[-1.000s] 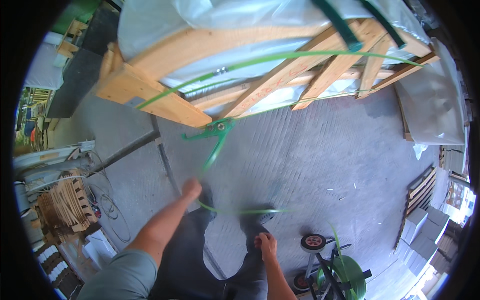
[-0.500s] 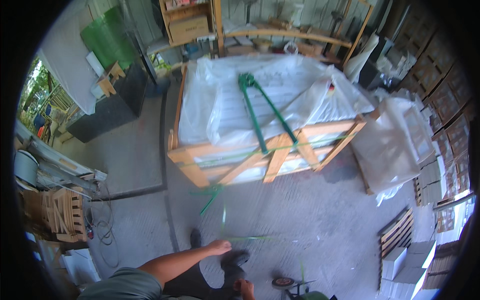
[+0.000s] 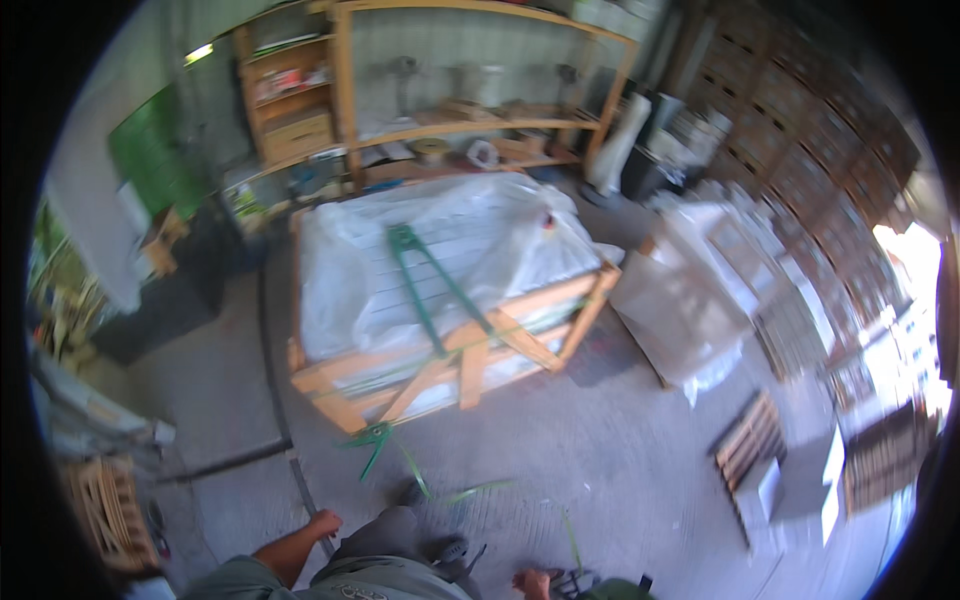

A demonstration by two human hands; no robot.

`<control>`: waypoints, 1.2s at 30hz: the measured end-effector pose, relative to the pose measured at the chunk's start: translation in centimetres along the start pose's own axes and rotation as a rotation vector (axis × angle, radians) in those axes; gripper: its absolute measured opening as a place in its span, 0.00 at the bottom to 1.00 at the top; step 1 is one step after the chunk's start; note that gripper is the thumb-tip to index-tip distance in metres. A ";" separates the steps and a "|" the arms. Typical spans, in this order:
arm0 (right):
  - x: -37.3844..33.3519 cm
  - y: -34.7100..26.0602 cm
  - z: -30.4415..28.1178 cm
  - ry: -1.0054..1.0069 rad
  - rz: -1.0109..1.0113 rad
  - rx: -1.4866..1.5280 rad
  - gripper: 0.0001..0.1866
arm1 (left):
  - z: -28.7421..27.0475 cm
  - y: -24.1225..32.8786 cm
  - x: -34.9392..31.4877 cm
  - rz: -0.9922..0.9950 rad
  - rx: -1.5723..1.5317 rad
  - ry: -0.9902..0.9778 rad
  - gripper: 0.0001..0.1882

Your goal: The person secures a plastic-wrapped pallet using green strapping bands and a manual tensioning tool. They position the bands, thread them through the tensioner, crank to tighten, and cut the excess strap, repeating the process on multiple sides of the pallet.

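My left hand (image 3: 324, 524) hangs low beside my left thigh, its fingers curled and nothing visible in them. At the lower edge, my right hand (image 3: 532, 583) is curled next to a dark, wheeled piece of equipment (image 3: 572, 580); what it grips is too blurred to make out. Ahead stands a wooden crate (image 3: 470, 375) with white plastic film (image 3: 350, 260) over its top. A green tool with two long handles (image 3: 418, 285) lies across the film. Another green hand tool (image 3: 374, 440) hangs at the crate's near left corner. Loose green strap (image 3: 480, 490) trails over the floor.
Film-wrapped goods (image 3: 680, 300) stand right of the crate. Farther right are a wooden pallet (image 3: 752, 435), white boxes (image 3: 795, 490) and tall stacks of cartons (image 3: 790, 120). Wooden shelving (image 3: 345, 90) lines the back; a dark block (image 3: 165, 310) and slatted wood (image 3: 115, 510) are left.
My view has swung, so the crate sits lower and further left. My left hand has moved back to my side, away from the strap. The right hand is now beside the wheeled equipment.
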State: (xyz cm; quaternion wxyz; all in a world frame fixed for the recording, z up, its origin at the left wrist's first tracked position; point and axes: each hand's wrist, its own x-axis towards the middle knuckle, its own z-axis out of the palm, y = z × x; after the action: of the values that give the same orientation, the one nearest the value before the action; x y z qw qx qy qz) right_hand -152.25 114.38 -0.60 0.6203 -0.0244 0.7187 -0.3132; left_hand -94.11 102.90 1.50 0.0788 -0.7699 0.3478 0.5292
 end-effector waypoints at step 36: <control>-25.4 1.3 -38.6 1.426 -0.382 -0.561 0.07 | 12.1 37.8 -5.6 0.436 0.369 -0.327 0.13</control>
State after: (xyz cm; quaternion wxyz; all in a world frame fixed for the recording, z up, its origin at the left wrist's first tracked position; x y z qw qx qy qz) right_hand -181.01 142.37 22.35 -0.0838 -0.0961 0.9786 -0.1615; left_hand -127.82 83.18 10.54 0.1567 -0.5546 0.5774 0.5783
